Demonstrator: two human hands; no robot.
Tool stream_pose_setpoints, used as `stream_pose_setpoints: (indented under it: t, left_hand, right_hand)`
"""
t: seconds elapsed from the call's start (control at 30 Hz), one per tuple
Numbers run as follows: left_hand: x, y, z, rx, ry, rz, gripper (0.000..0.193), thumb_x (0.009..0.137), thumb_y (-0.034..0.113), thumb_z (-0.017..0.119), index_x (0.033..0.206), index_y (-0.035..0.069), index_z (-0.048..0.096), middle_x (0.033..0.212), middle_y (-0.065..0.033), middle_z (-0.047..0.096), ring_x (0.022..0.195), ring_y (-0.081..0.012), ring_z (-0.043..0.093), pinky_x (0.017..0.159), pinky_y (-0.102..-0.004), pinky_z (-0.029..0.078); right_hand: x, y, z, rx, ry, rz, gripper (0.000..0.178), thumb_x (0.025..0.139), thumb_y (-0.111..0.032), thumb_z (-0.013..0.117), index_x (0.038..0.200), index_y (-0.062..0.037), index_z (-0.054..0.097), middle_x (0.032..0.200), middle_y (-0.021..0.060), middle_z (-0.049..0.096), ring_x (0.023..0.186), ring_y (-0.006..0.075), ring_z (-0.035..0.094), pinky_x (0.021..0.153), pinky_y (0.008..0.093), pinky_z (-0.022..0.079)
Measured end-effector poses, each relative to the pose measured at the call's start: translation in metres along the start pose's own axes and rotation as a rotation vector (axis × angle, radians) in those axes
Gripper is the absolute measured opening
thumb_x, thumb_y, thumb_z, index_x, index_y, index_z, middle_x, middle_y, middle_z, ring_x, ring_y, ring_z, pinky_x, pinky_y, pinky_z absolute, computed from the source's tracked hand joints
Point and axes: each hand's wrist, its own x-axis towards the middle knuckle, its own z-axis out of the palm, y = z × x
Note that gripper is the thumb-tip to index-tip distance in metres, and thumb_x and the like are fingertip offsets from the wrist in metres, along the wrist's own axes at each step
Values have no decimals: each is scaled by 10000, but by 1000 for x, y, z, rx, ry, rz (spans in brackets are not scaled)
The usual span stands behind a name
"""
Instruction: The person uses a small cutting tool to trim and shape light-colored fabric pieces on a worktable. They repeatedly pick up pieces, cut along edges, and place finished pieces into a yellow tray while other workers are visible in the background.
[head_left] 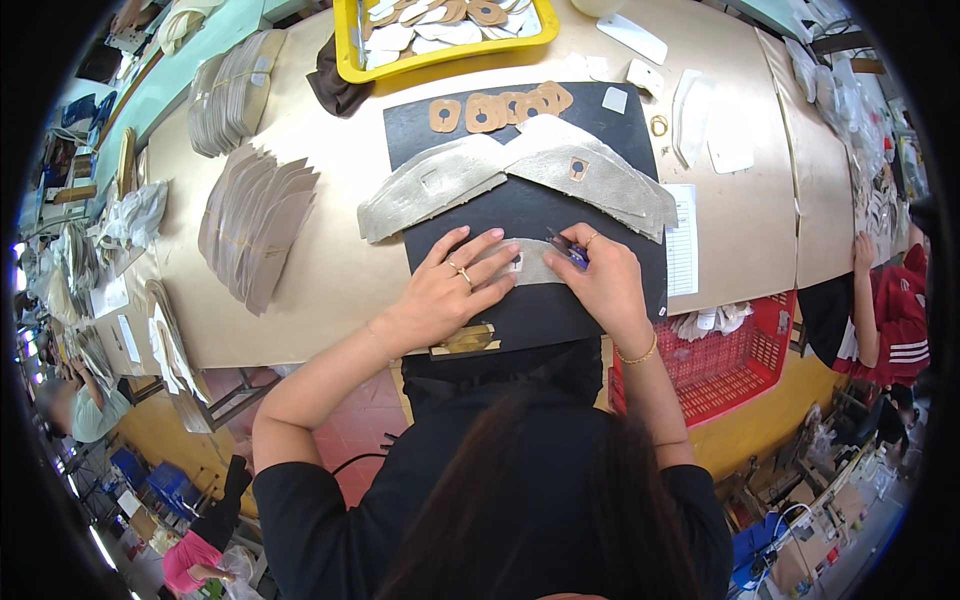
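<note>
A silver-grey curved fabric piece (535,262) lies on a black mat (530,210) before me. My left hand (450,285) rests flat on it, fingers spread, pressing it down. My right hand (600,275) pinches a small purple-blue tool (570,252) at the piece's right part, close to a small cut-out window. Beyond the hands, two fanned stacks of the same silver pieces (430,185) (600,172) lie across the mat. A row of tan ring-shaped patches (500,105) sits at the mat's far edge.
A yellow tray (350,60) of white and tan patches stands at the back. Stacks of beige cut pieces (255,225) (230,95) lie left. White shapes (715,130) and a paper sheet (682,240) lie right. A red basket (720,365) hangs below the table; another person (885,300) sits right.
</note>
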Motion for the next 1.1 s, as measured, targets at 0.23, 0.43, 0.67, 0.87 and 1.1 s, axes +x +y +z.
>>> stream_pose_setpoints:
  t: [0.23,0.43,0.67,0.87,1.1]
  left_hand:
    - [4,0,-6,-7,-109,-29,291,811,132,677,1100,165,686,1428,-39,546,1399,-270,437,1172,-572,262]
    - [-1,-4,-13,-36,-62,-7,394,816,144,679,1207,182,664,1465,-59,511,1409,-280,426,1176,-554,269]
    - [13,-23,-24,106,435,-444,350,799,169,800,1129,103,704,1262,-101,576,1175,-330,527,1013,-456,402]
    - [26,-40,-29,133,355,-579,387,754,262,832,1069,70,715,1141,-93,615,1080,-305,549,961,-409,438]
    - [29,-45,-39,195,276,-499,204,843,178,750,1009,60,734,908,-74,676,864,-267,622,786,-364,521]
  right_hand:
    - [-1,0,-2,54,19,-40,232,856,-218,741,975,-26,686,823,157,697,732,315,682,682,351,522]
    - [-6,-1,-12,179,76,-340,158,818,-3,706,974,-29,696,856,132,694,731,278,678,666,322,519]
    - [6,9,-46,348,358,-224,111,880,-96,725,963,-24,709,785,77,670,713,188,639,697,299,508]
    - [19,25,-60,158,592,21,206,929,-173,707,1039,1,700,982,112,585,901,233,618,821,332,497]
    - [8,0,-30,164,448,-283,140,914,-115,695,1011,-14,696,1052,117,645,907,282,659,801,353,521]
